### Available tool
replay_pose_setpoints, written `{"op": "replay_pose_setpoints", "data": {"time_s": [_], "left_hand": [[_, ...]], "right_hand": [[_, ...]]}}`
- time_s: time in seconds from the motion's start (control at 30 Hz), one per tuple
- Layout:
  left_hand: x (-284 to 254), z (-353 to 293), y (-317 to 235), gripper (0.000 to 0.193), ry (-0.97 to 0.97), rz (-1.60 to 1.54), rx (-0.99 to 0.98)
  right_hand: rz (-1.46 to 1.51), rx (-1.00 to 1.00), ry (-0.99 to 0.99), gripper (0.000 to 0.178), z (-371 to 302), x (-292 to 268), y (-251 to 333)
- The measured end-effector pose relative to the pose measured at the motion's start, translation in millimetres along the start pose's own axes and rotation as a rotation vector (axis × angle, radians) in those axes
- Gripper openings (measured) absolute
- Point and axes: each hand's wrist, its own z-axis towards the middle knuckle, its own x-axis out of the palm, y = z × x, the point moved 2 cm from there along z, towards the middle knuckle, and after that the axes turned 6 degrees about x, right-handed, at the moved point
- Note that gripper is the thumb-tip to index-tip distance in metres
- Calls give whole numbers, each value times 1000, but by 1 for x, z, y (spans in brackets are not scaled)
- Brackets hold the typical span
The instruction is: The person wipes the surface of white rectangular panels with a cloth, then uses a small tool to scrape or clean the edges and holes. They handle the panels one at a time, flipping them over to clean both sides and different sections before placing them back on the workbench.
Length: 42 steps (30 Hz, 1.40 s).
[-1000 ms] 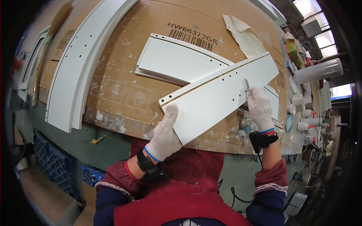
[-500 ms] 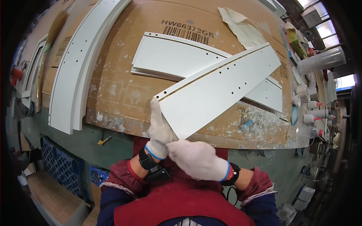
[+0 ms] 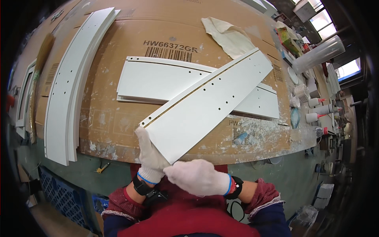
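A long white board (image 3: 197, 106) with a dark groove along one edge and several drilled holes lies slantwise over another white board (image 3: 158, 79). My left hand (image 3: 152, 158), in a white knit glove, holds its near end, with a fingertip at the upper corner by the groove. Close to the lower corner of that end is my right hand (image 3: 199, 177), gloved too, its fingers curled closed. Whatever those fingers may hold is hidden from view. The boards crossed below rest in a stack on the cardboard-covered table (image 3: 108, 134).
More white boards (image 3: 65, 91) are stacked at the left, near a brush (image 3: 42, 55). A cream cloth (image 3: 227, 35) lies at the back. Glue bottles (image 3: 314, 117) and a clear plastic tube (image 3: 318, 55) are along the right. A blue plastic crate (image 3: 63, 193) stands below, left.
The whole view has shifted, so the table and boards appear lower and further left. Both hands stay at the board's near end; my right hand sits slightly further right against its corner.
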Motion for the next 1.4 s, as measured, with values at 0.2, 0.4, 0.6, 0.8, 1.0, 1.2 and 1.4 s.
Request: {"op": "replay_pose_setpoints", "data": {"time_s": [0.2, 0.4, 0.6, 0.8, 1.0, 1.2, 1.4], "left_hand": [[-20, -10, 0, 29, -217, 260, -168], [-46, -28, -31, 20, -158, 746, 21], [-31, -51, -56, 30, -350, 471, 8], [-46, -63, -72, 46, -286, 488, -20], [-22, -70, -78, 48, -271, 488, -37], [-24, -71, -81, 36, -235, 679, -297], [-10, -65, -65, 32, -247, 824, -391]], "right_hand": [[-233, 206, -125, 5, 5, -47, -43], [-286, 301, -259, 12, -8, -83, -86], [-215, 495, -426, 17, -20, -145, -166], [-901, 913, -647, 16, -86, -249, -279], [-356, 865, -775, 23, -102, -244, -264], [183, 697, -767, 13, -75, -195, -181], [-26, 641, -504, 14, -37, -175, -143]]}}
